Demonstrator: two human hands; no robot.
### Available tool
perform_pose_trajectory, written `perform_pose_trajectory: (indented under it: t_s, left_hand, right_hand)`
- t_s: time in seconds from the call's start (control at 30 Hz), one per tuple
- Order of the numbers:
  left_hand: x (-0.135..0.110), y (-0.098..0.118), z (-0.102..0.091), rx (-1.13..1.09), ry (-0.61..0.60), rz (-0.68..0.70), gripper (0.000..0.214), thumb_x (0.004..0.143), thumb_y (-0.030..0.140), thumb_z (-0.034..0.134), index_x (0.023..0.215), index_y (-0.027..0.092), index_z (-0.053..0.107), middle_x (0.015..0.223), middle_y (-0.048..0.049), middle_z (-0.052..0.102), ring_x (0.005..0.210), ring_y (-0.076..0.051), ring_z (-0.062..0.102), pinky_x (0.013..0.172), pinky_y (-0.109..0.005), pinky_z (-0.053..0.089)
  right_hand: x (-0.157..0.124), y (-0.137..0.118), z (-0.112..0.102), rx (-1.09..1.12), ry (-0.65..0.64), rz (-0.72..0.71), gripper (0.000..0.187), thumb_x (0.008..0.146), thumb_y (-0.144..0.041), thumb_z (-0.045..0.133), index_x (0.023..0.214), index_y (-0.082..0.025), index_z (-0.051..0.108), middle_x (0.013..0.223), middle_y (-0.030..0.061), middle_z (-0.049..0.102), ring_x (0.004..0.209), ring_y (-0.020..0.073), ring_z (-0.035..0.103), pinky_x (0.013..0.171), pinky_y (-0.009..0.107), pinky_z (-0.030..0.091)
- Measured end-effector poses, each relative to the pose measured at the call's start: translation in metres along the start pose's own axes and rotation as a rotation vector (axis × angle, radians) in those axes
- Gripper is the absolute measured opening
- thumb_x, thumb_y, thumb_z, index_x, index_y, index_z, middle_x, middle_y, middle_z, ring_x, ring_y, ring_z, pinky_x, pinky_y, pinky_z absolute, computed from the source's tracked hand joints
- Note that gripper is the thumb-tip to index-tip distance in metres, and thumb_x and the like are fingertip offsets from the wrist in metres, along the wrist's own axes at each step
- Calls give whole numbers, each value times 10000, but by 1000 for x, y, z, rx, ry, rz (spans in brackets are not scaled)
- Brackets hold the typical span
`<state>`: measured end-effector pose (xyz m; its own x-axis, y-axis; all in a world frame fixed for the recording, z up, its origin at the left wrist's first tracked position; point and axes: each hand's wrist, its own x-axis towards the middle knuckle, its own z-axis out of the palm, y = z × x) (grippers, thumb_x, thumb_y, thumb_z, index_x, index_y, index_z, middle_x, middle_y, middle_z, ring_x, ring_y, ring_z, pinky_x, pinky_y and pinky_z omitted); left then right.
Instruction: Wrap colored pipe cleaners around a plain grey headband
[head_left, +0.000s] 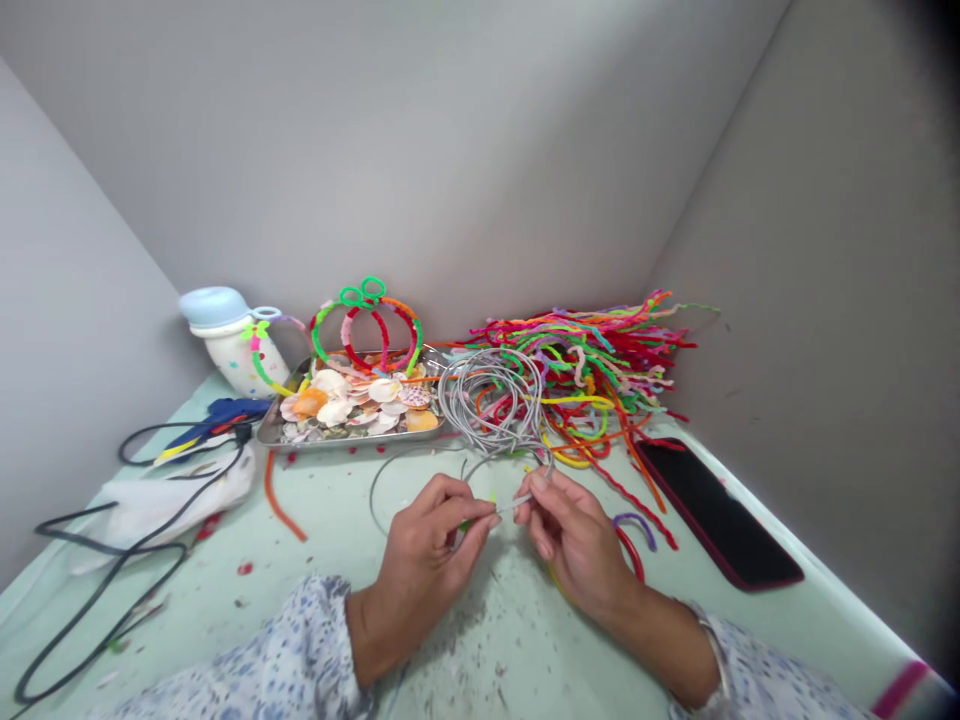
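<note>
Over the near middle of the table, my left hand (427, 545) pinches the tip of a thin grey cord (514, 504) between thumb and fingers. A short way to the right, my right hand (581, 545) grips the same cord, so a short stretch spans the gap between them. Just beyond my hands lies a loose coil of grey cord (491, 425), which seems to run down to my right fingers. A bit of green shows by my left fingertips; what it belongs to is hidden. A purple fuzzy pipe cleaner (637, 522) curls beside my right hand.
A metal tray (352, 440) of seashells (337, 405) stands at the back, with pipe-cleaner headbands (379, 320) on it. Many pipe cleaners (592, 345) are heaped right of it. A bottle (225, 330), black cable (71, 545), plastic bag (195, 495) and phone (720, 510) lie around.
</note>
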<state>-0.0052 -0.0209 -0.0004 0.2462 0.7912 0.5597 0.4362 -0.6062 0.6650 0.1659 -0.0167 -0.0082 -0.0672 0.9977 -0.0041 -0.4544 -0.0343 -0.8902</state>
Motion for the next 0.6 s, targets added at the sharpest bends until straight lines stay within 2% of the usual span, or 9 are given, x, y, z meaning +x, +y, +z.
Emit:
perform_pose_trajectory:
  t_s: [0.37,0.6]
  left_hand:
    - [4,8,-5,-74,-209,-186,133,922,212,533,856,170,640,805,-23,564,699,-142,517,625,-253,383]
    - [6,2,-4,-264,-319,-345,175,914,311,550,832,174,622,780,3,518,657,-131,462,604,-249,360]
  right_hand:
    - [0,2,-3,-62,-49,1,263,889,-396,624,786,-155,635,622,-15,652,341,6,387,374,156,240]
    - [0,4,-7,-73,-60,4,257,906,-383,603,779,-161,624,601,-30,637,338,5,380,368,157,220]
